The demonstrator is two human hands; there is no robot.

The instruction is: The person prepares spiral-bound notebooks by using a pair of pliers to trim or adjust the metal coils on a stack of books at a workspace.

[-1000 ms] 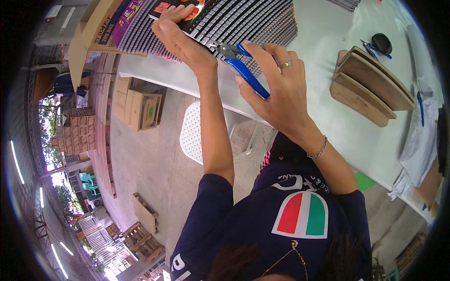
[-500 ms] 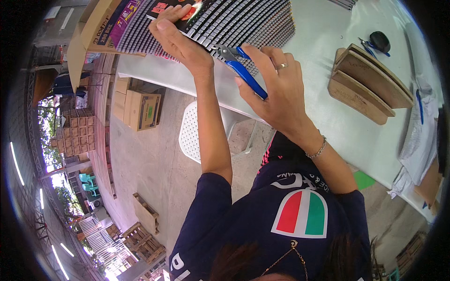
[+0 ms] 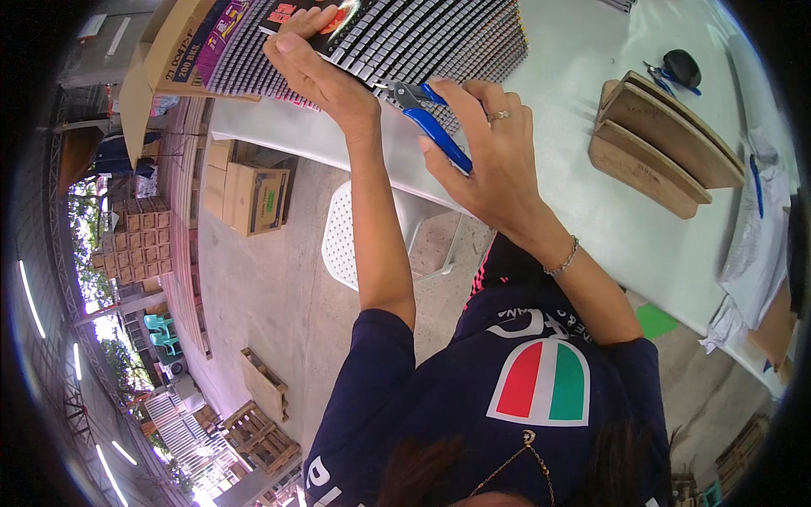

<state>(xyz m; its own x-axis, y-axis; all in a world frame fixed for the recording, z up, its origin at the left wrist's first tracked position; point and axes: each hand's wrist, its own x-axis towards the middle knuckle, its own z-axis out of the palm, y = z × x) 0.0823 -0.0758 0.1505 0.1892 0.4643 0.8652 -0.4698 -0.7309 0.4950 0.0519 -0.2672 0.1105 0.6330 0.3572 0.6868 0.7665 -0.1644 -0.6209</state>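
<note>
Notebooks (image 3: 431, 42) under left hand (image 3: 325, 78), grip unclear; right hand (image 3: 492, 160) gripping cutters (image 3: 438, 133); open carton (image 3: 171, 46) alongside.

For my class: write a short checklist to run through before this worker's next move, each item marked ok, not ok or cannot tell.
1. Cutters held: ok; the right hand grips the blue-handled cutters.
2. Top book steadied: ok; the left hand lies on the black-covered book.
3. Cutters placed: ok; their tips are at the wire-bound edge.
4. Left hand well clear of the tips: not ok, I'd judge; its heel is close by.
5. Wire between the tips: cannot tell; too small.
6. Second tool out of the way: ok; it lies farther right.
</note>
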